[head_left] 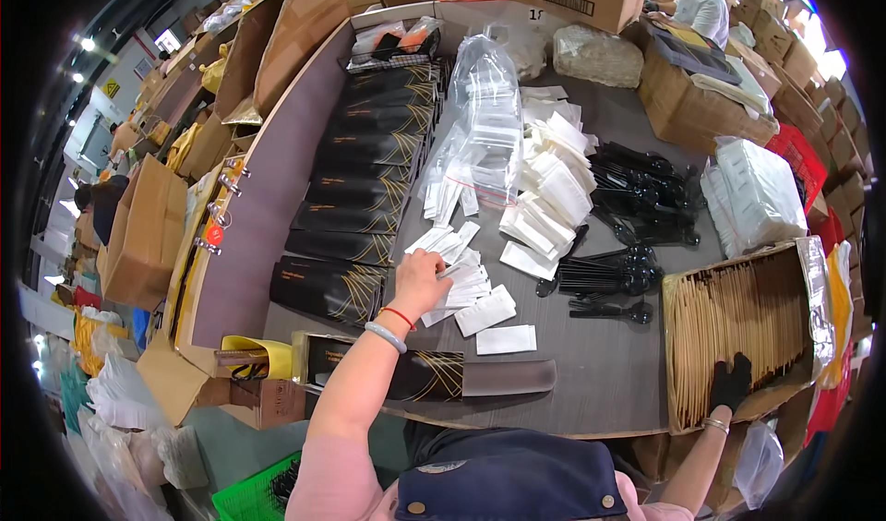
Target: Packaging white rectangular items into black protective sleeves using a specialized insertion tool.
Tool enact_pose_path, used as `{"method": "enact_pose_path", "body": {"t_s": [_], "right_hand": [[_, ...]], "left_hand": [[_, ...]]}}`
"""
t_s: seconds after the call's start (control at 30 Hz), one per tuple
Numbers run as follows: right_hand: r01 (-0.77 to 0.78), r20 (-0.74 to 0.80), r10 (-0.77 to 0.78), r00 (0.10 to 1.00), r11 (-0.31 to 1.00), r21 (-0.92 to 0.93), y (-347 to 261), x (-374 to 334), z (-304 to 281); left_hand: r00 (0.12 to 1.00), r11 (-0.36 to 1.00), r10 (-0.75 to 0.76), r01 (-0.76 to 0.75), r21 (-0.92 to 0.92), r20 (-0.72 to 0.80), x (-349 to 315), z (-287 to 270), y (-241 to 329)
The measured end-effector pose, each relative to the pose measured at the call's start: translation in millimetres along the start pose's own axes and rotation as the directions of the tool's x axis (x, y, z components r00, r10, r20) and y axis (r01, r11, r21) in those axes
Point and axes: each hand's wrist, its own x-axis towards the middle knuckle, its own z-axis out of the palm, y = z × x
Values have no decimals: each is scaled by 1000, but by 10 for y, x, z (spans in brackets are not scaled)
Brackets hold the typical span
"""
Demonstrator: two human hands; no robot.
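My bare left hand (420,283) is closed over the spread of white paper packets (470,290) at mid-table, fingers curled and pinching at one of them. My right hand (731,384), in a black glove, lies on the thin wooden sticks (729,323) that fill an open cardboard box. Its fingers are apart and nothing shows in them. Just below my left forearm, a black printed sleeve (434,376) with gold lines lies along the table's front edge, a grey translucent strip (509,378) extending from its right end.
Black printed sleeves (355,189) overlap in a long row at left. A clear bag (484,106) of packets and a packet heap (554,184) lie mid-table. Right of them are black plastic spoons (609,272) and a wrapped white stack (752,193). A purple-grey side wall (249,216) bounds the left.
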Motion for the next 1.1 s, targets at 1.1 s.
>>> {"method": "enact_pose_path", "body": {"t_s": [1.1], "right_hand": [[-166,329,294,897,916,-365,-256,320,-146]], "left_hand": [[953,868,39,117,-483,301,-431,-192,577]]}}
